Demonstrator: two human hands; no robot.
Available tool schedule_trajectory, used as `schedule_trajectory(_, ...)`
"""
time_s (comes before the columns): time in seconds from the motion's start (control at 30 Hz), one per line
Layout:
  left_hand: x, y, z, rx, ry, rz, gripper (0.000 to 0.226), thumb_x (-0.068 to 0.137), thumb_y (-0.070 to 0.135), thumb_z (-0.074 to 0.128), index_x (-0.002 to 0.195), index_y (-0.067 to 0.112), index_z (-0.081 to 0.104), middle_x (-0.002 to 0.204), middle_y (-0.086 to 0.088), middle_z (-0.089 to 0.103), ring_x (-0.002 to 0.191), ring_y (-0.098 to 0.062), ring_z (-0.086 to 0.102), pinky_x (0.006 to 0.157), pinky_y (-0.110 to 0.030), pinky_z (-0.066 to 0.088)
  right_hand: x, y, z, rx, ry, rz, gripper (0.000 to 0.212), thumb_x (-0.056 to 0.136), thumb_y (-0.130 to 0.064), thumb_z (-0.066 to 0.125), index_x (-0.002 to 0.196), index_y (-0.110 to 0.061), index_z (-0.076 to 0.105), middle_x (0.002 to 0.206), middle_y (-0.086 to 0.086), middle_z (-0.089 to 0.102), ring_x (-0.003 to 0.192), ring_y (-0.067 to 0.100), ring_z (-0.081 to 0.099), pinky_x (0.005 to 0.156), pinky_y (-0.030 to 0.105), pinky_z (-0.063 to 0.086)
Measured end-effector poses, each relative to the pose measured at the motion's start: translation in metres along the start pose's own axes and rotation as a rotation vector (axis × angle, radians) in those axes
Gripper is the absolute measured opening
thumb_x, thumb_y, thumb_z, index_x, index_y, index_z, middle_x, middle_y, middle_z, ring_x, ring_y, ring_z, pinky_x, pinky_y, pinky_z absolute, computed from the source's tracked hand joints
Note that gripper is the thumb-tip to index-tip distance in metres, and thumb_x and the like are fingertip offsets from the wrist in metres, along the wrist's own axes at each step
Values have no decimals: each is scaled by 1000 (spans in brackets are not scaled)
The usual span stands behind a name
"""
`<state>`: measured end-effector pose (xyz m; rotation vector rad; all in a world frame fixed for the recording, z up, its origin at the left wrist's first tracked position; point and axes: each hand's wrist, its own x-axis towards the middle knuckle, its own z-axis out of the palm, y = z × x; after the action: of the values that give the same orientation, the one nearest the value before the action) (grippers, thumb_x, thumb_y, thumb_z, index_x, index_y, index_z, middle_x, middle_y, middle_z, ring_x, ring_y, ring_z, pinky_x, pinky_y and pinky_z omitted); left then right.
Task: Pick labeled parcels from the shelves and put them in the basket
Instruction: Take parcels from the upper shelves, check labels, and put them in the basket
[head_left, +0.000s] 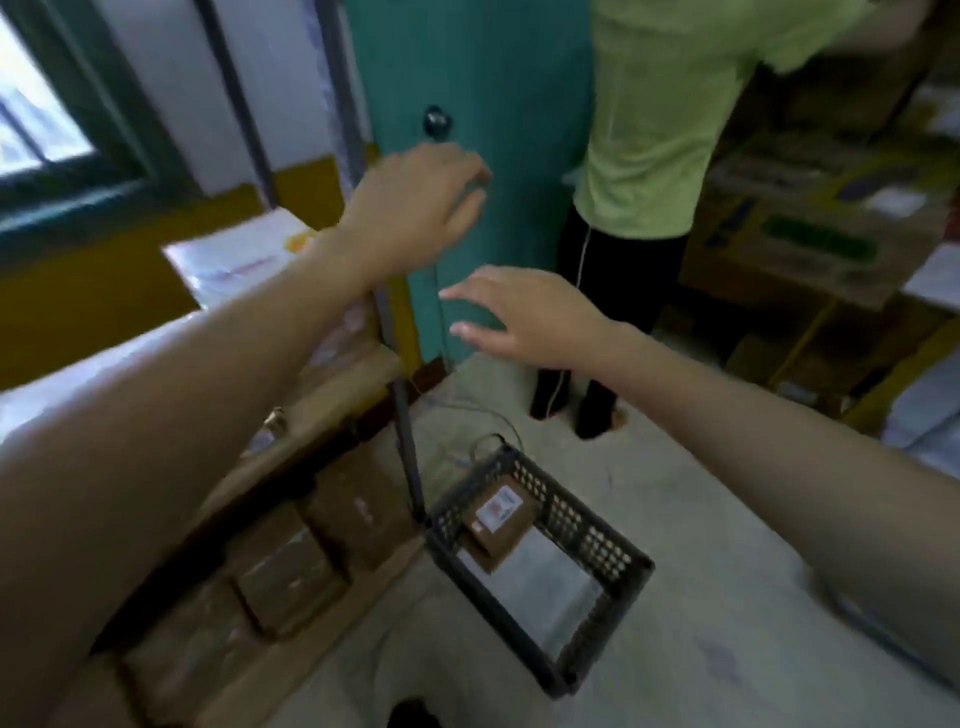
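Basket (605, 538) on the floor, one brown labelled parcel (501, 519) tilted inside it over a flat white packet (545, 582); well above it, left hand (415, 202) loosely curled round nothing, right hand (524, 317) flat with fingers spread, likewise empty. Likely trouble: a hasty reach for the brown boxes (285, 571) on the shelves (332, 395) left of the basket, snagging the shelf post (410, 467) beside its corner, or bumping the person in green (649, 130) standing beyond the basket. Parcel label white with a red mark, print too blurred to read.
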<state>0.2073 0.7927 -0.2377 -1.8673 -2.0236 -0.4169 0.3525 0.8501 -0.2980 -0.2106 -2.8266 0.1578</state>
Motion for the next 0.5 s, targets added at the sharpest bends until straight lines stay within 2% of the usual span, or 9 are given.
schedule_trajectory(0.1,-14,-20,-97,101,132,-39,32,92,25,41,119,13,54,118,-12,58,112,-30,53,88,-42,44,47,-48,-58,-53,128,-95,39,92,-44,44,123,-22,54,117,1,60,102,20,59,81,37,48)
schedule_trajectory(0.2,-46,-45,-179,199,268,-106,31,91,28,41,117,20,55,115,-3,60,106,-24,55,81,-38,46,91,-100,-102,31,251,-158,30,94,-39,44,107,-19,62,97,2,66,87,24,61,70,36,47)
schedule_trajectory(0.27,-73,-64,-225,231,344,-133,28,89,28,42,112,20,57,111,-2,62,103,-22,57,78,-33,43,120,-134,-125,129,342,-182,27,96,-30,41,103,-16,63,90,6,66,81,26,60,69,37,46)
schedule_trajectory(0.37,-116,-95,-287,292,407,-194,25,90,28,44,108,20,59,107,-2,64,99,-21,58,70,-23,31,164,-190,-153,350,476,-263,30,98,-21,34,107,-10,61,86,7,66,68,14,55,71,37,47)
schedule_trajectory(0.43,-144,-121,-321,345,400,-248,24,90,28,45,107,19,59,106,-1,64,96,-20,59,70,-26,35,195,-227,-167,354,509,-307,30,99,-26,31,113,-13,55,85,-1,61,65,2,51,65,30,45)
schedule_trajectory(0.5,-169,-147,-348,379,360,-317,23,90,28,46,107,20,59,108,1,64,95,-19,60,72,-28,39,223,-259,-176,314,495,-327,32,98,-31,33,124,-18,47,89,-4,57,70,3,51,62,26,42)
